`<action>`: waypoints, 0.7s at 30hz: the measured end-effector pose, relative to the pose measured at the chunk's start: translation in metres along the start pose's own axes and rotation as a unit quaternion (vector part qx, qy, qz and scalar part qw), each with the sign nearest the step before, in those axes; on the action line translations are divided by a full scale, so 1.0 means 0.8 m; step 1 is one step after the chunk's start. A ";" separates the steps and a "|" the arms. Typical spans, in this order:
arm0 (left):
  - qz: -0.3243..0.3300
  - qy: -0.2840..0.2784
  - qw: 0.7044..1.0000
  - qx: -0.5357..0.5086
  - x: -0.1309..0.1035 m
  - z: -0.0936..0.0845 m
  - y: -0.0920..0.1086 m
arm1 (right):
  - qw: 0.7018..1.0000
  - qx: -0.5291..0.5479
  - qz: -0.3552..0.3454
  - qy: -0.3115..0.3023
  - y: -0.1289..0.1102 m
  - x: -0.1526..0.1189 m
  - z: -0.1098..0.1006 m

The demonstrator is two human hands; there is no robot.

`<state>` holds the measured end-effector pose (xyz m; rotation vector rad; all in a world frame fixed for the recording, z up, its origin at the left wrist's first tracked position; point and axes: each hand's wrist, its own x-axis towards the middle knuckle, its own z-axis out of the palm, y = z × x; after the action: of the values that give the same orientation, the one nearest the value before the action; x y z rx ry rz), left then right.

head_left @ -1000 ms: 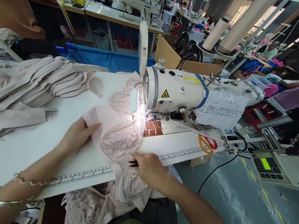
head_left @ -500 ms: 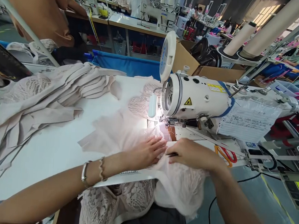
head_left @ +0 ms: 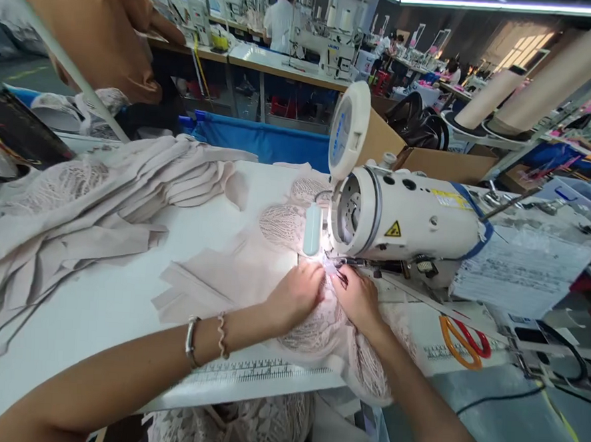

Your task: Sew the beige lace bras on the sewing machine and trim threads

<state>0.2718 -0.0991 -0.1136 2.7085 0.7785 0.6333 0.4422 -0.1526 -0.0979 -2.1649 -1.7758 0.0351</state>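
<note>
Pale pink lace fabric [head_left: 313,332] lies under both hands, reaching up to the lit needle area of a white sewing machine [head_left: 410,218]. My left hand [head_left: 298,294], with bracelets at the wrist, is closed on the lace just left of the needle area. On the right, my right hand [head_left: 358,297] pinches the fabric's edge close to the machine foot, with a small dark tool partly showing between its fingers. The fingertips of both hands are near each other. Sheer fabric [head_left: 222,276] spreads out to the left.
Fabric strips [head_left: 127,184] are heaped on the left of the white table [head_left: 85,301]. Orange-handled scissors [head_left: 458,344] lie at the right, below a handwritten paper [head_left: 520,268]. Thread cones stand behind, and a person in orange [head_left: 97,29] is at the back left.
Both hands have moved up to the needle area with the lace, and my left hand's fingers have curled in. More lace now lies on the table edge. The view has tilted upward slightly.
</note>
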 end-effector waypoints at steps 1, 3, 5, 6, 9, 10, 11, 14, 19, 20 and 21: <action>0.017 -0.013 0.998 0.053 -0.002 0.003 0.003 | 1.000 0.005 -0.015 0.018 0.002 -0.002 0.002; 0.058 -0.034 0.989 0.133 -0.008 0.009 0.010 | 0.998 0.010 -0.038 0.041 0.006 -0.005 0.007; 0.088 -0.038 0.981 0.166 -0.013 0.011 0.016 | 0.998 0.006 -0.046 0.044 0.009 -0.008 0.010; 0.096 -0.037 0.981 0.167 -0.015 0.010 0.018 | 0.998 0.002 -0.049 0.038 0.009 -0.009 0.011; 0.097 -0.039 0.984 0.147 -0.015 0.009 0.020 | 0.999 -0.007 -0.048 0.015 0.007 -0.015 0.012; 0.094 -0.040 0.985 0.142 -0.015 0.009 0.019 | 0.999 -0.007 -0.046 0.008 0.007 -0.017 0.012; 0.092 -0.039 0.985 0.138 -0.014 0.009 0.018 | 0.999 -0.007 -0.044 0.002 0.006 -0.018 0.012; 0.101 -0.038 0.985 0.137 -0.013 0.013 0.016 | 0.999 -0.009 -0.044 -0.003 0.006 -0.022 0.013; 0.101 -0.044 0.984 0.138 -0.012 0.006 0.014 | 0.995 -0.030 -0.092 0.018 0.004 -0.021 0.015; 0.097 -0.044 0.986 0.125 -0.011 0.003 0.014 | 0.994 -0.033 -0.105 0.023 0.003 -0.021 0.015; 0.094 -0.042 0.989 0.109 -0.010 -0.001 0.013 | 0.992 -0.035 -0.118 0.027 0.002 -0.020 0.015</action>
<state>0.2701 -0.1120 -0.1122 3.0130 0.6094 0.4942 0.4374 -0.1656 -0.1128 -1.9665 -2.0159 -0.1453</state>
